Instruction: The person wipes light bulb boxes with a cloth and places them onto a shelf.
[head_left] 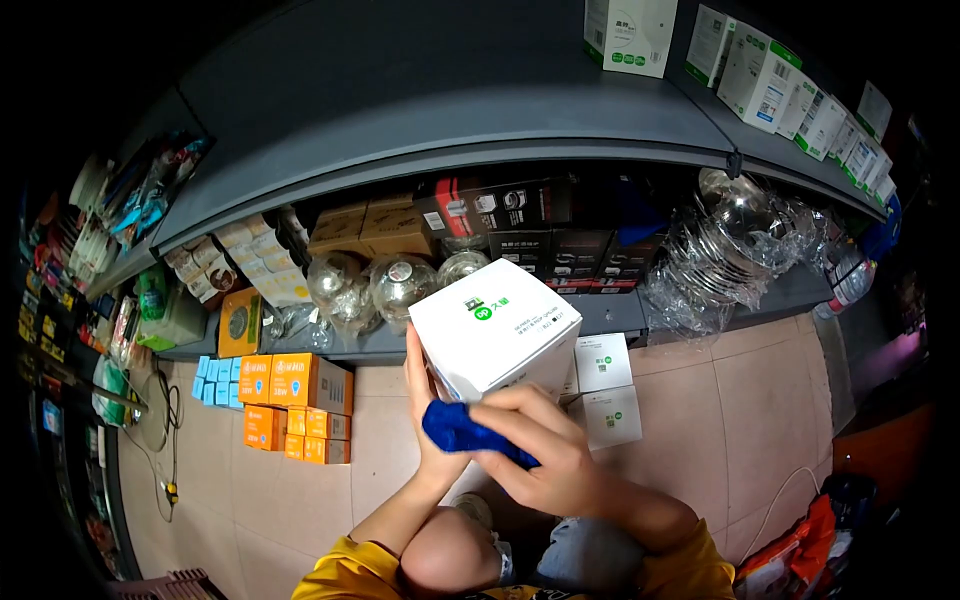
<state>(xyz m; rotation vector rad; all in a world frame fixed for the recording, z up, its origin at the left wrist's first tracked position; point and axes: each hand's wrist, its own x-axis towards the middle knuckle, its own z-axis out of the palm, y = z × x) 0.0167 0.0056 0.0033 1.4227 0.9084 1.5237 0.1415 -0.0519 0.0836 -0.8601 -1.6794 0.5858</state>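
Observation:
A white box (495, 325) with green print is held up at the middle of the view, its top face tilted toward the camera. My left hand (432, 445) grips its left side, with the fingers partly hidden behind it. In my right hand (545, 450) is a blue cloth (465, 430), pinched between the fingers just below the near edge of the box. The cloth overlaps my left wrist and hand. More white boxes (608, 400) are stacked on the floor just right of the held one.
Orange boxes (312, 385) and small light-blue boxes (217, 382) stand on the floor at left. A grey shelf (450, 110) crosses ahead, with white boxes (760, 85) on top at right. Below it are wrapped metal bowls (715, 250) and dark cartons (560, 250). A red bag (795, 550) lies lower right.

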